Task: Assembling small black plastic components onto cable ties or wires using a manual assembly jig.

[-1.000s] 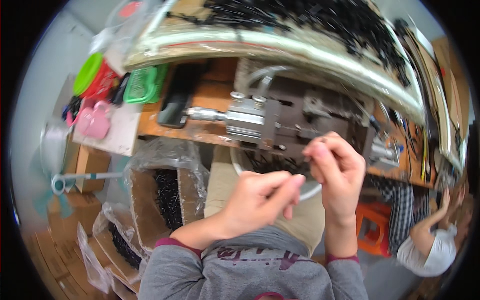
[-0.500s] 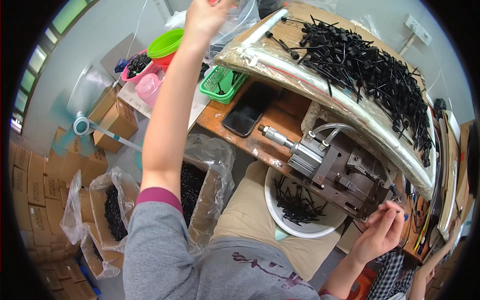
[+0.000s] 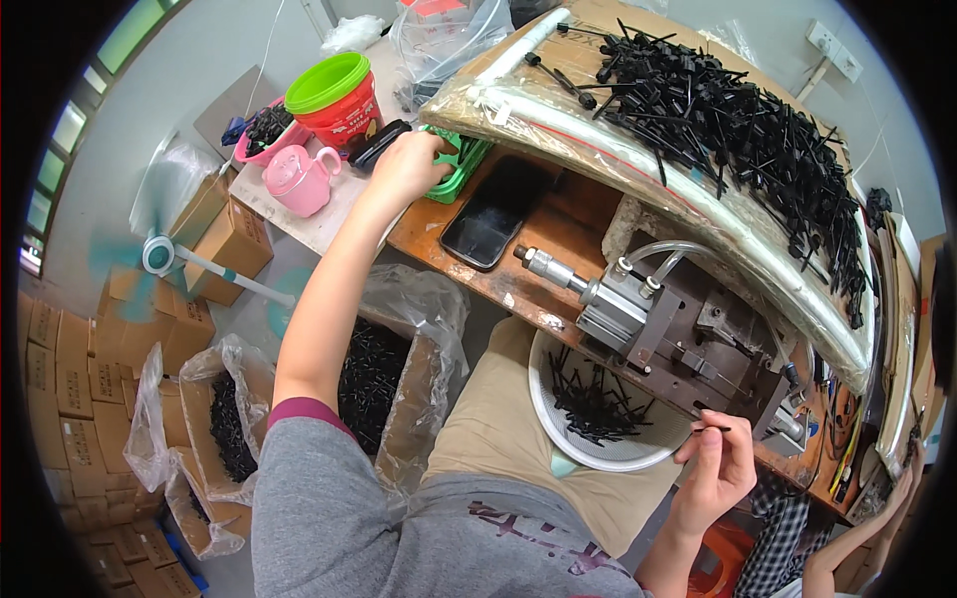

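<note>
My left hand (image 3: 407, 167) is over the left end of the green plastic basket (image 3: 461, 177), its thumb and forefinger apart; the other fingertips are partly hidden. A dark flat case (image 3: 377, 146) lies just behind that hand. My right hand (image 3: 716, 466) pinches a small thin black part (image 3: 710, 430) between thumb and fingers, in front of the bench machine. This machine has a metal cylinder (image 3: 610, 311) with clear tubing and a dark base plate. Below it, a white mesh basket (image 3: 543, 424) holding thin black pieces sits by my lap.
A black phone (image 3: 495, 214) lies on the wooden bench. Many black parts (image 3: 718, 120) are heaped on the raised cardboard surface. Left stand a pink lidded cup (image 3: 299, 181), a red tub (image 3: 344, 118), a fan (image 3: 159, 254) and lined boxes of black pieces. Another person's arms (image 3: 877, 528) show at lower right.
My left hand has come down from the far top edge to the green basket. My right hand has moved left and nearer me, away from the machine's right end.
</note>
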Tool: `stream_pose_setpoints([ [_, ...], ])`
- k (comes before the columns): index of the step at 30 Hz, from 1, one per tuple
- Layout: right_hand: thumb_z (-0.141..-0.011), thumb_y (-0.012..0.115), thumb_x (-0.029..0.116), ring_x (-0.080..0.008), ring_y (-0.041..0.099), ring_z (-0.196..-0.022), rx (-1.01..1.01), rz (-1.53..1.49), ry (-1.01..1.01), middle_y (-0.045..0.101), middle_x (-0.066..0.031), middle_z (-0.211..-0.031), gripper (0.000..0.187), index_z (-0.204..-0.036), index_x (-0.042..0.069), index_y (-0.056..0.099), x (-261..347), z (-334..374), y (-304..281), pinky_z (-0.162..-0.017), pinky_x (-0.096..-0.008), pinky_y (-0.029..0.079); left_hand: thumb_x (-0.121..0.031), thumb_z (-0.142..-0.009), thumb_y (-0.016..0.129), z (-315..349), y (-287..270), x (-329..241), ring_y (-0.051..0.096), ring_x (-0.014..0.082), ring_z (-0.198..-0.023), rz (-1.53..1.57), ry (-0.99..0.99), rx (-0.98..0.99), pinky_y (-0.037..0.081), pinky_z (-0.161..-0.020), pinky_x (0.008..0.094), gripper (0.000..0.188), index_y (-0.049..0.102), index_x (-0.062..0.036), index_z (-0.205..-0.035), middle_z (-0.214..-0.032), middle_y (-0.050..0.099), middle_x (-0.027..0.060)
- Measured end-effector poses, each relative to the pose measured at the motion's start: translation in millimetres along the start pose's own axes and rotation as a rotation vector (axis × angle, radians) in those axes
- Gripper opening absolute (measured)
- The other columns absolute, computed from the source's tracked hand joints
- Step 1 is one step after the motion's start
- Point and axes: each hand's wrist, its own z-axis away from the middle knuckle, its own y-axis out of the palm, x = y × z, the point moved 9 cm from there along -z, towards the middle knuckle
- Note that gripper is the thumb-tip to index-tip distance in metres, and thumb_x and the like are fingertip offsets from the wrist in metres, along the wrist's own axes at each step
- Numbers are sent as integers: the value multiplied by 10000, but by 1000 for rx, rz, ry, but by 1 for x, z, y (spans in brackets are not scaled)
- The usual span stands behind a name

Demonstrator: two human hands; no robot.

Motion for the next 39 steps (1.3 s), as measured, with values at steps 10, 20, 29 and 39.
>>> stream_pose_setpoints([
  [10,-920,615,16,-111,579,-594,7,-16,75,600,-123,-887,117,-983,-72,657,-8,12,-4,-544,-200,443,-119,-754,615,-26,28,6,686,331,-1024,-314,-196,330,559,-838,421,302,731,-9,-1011,-1080,699,212],
  [20,-923,605,4,-105,575,-593,2,-56,87,601,-119,-896,109,-986,-70,655,-11,12,-6,-556,-199,440,-159,-691,714,-31,32,21,700,321,-894,9,-166,336,548,-789,385,259,744,-1,-894,-914,709,223],
  [29,-931,591,11,-109,584,-610,-16,-16,74,600,-126,-906,118,-992,-73,646,-15,11,-17,-562,-200,446,-106,-752,684,6,-30,34,714,265,-844,175,-258,-134,546,-795,341,180,770,-48,-899,-875,730,165],
  [39,-913,610,-36,-129,630,-634,-33,-277,337,654,-114,-823,176,-1085,-71,617,-35,-1,5,-648,-242,509,108,-744,749,99,-84,-151,671,149,-954,1042,84,-191,570,-713,233,505,648,19,-1231,-1193,626,113],
])
